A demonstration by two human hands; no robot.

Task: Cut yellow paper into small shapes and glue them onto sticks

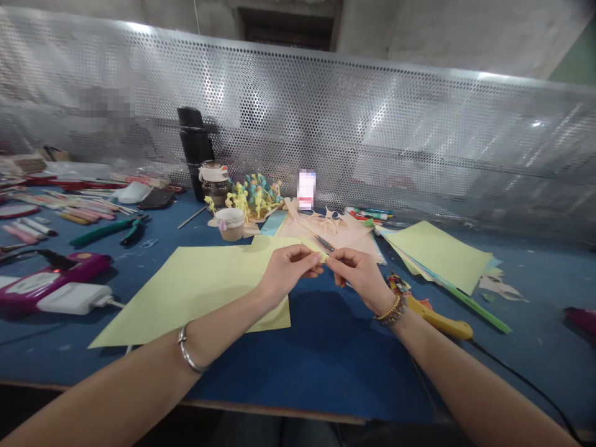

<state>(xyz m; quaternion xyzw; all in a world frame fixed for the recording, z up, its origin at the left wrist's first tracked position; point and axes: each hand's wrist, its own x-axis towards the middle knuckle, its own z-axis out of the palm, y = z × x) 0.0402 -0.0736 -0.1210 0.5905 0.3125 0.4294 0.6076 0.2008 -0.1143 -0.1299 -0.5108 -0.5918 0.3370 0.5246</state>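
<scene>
My left hand (294,266) and my right hand (357,273) meet above the table, fingertips pinched close together. Between them is a small piece of yellow paper (323,257), mostly covered by my fingers. Just behind my fingers shows a pointed metal tool (325,243); its other end is hidden, and I cannot tell whether it lies on the paper there. A large pale yellow sheet (195,285) lies under and to the left of my left hand. Close to my right wrist rests a yellow-handled hot glue gun (440,320) with a black cord.
Small yellow and blue paper figures (251,197) stand behind a little tub (231,225). A black flask (193,149) and a jar (215,186) are nearby. Left are green pliers (102,231) and a purple power strip (69,279). More yellow sheets (440,251) lie right.
</scene>
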